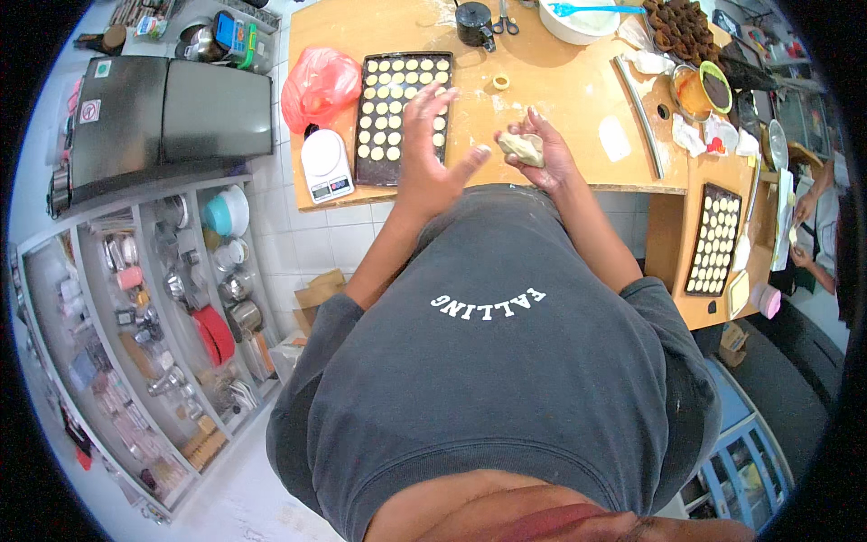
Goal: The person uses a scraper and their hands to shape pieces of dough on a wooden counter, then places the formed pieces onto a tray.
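Note:
My right hand (553,163) is closed round a lump of pale dough (522,149), held above the front edge of the wooden table (542,99). To its left my left hand (432,154) is raised with fingers spread and nothing in it. It covers part of a dark baking tray (359,167) that carries rows of small round pale dough pieces (395,107). A small ring-shaped cutter (500,82) lies on the table beyond my hands. Flour dust marks the tabletop around it.
A white kitchen scale (325,163) and red plastic bag (318,86) flank the tray. Further back are a dark mug (474,25), scissors (506,20) and white bowl (578,25). Rightward lie a metal rod (639,117) and second filled tray (713,239). Another person's hand (802,206) shows far right.

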`<move>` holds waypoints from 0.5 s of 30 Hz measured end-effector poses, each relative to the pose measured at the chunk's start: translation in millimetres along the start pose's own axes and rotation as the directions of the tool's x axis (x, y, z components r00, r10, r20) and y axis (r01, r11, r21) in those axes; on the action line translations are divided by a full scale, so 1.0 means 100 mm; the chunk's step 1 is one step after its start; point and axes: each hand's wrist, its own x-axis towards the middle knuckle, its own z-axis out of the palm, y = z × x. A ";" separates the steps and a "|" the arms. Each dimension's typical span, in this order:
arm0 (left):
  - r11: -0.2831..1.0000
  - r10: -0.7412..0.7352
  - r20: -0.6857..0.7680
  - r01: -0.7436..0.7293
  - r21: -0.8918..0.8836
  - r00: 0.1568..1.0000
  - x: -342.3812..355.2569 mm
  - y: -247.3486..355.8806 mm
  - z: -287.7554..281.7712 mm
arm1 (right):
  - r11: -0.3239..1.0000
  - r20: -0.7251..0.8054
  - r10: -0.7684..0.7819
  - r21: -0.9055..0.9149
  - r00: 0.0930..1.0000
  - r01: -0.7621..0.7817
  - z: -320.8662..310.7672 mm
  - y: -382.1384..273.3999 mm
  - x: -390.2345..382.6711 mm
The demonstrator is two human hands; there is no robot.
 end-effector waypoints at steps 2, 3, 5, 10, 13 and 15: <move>0.936 -0.272 -0.033 0.257 -0.240 0.962 -0.06 -0.25 -0.11 | 0.992 -0.090 -0.052 -0.117 0.995 0.042 0.10 0.00 0.02; 0.939 -0.263 -0.023 0.250 -0.237 0.965 -0.11 -0.42 -0.13 | 0.993 -0.090 -0.063 -0.108 0.994 0.053 0.19 0.00 0.02; 0.736 -0.479 0.097 0.459 -0.497 0.872 -0.17 -0.75 -0.11 | 0.927 -0.152 -0.193 -0.353 0.969 0.129 0.29 0.00 0.05; 0.139 -0.507 0.536 0.678 -0.722 0.675 -0.13 -0.88 0.05 | 0.254 0.342 -0.562 -0.795 0.753 0.551 0.79 0.09 -0.10; -0.228 -0.352 0.680 0.646 -0.728 0.643 -0.07 -0.74 0.04 | 0.133 0.632 -0.539 -0.590 0.557 0.797 1.21 0.03 -0.40; -0.334 -0.328 0.653 0.563 -0.756 0.683 -0.09 -0.89 -0.02 | 0.294 0.629 -0.538 -0.485 0.562 0.824 1.25 -0.05 -0.41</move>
